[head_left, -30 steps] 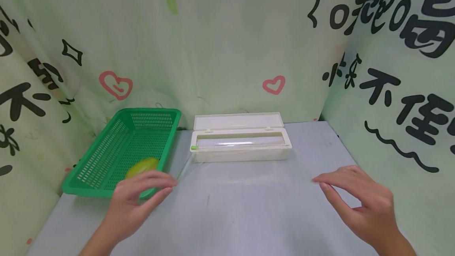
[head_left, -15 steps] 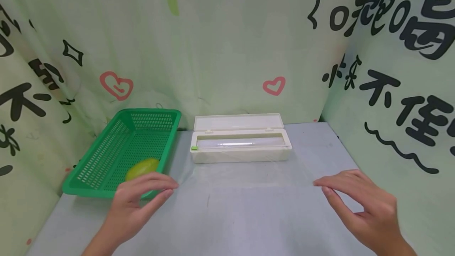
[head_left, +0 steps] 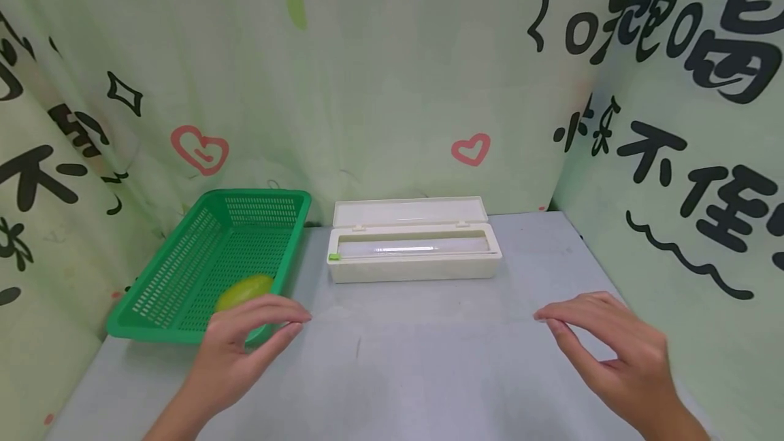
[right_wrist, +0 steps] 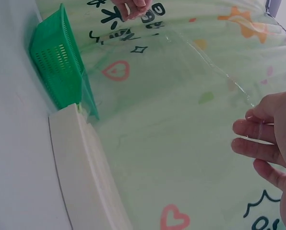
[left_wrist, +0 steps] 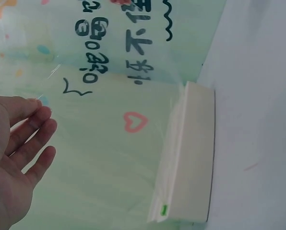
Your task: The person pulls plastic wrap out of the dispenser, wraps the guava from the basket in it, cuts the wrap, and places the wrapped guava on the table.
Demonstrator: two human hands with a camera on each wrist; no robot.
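Observation:
A clear sheet of plastic wrap (right_wrist: 220,69) spans between both hands, its front edge showing as a thin shiny line in the right wrist view. My left hand (head_left: 235,342) pinches one corner between thumb and fingertips, beside the green basket. At the other corner, my right hand (head_left: 618,356) pinches the film, other fingers loosely bent in its wrist view. Behind the hands stands a white plastic wrap dispenser (head_left: 416,271), lid (head_left: 410,211) raised, a roll (head_left: 392,246) visible through its window. The sheet reaches back toward this box and is barely visible in the head view.
A green basket (head_left: 211,223) stands on the left of the white table (head_left: 398,386), with a yellow-green fruit (head_left: 245,290) inside, partly behind the left hand. A small green slider (head_left: 333,256) sits at the dispenser's left end. Printed curtains (head_left: 392,87) close off the back and sides.
Both hands keep their pinch and have drawn slightly closer together, the left to the right and the right to the left. The film's slanted side near the box shows less now.

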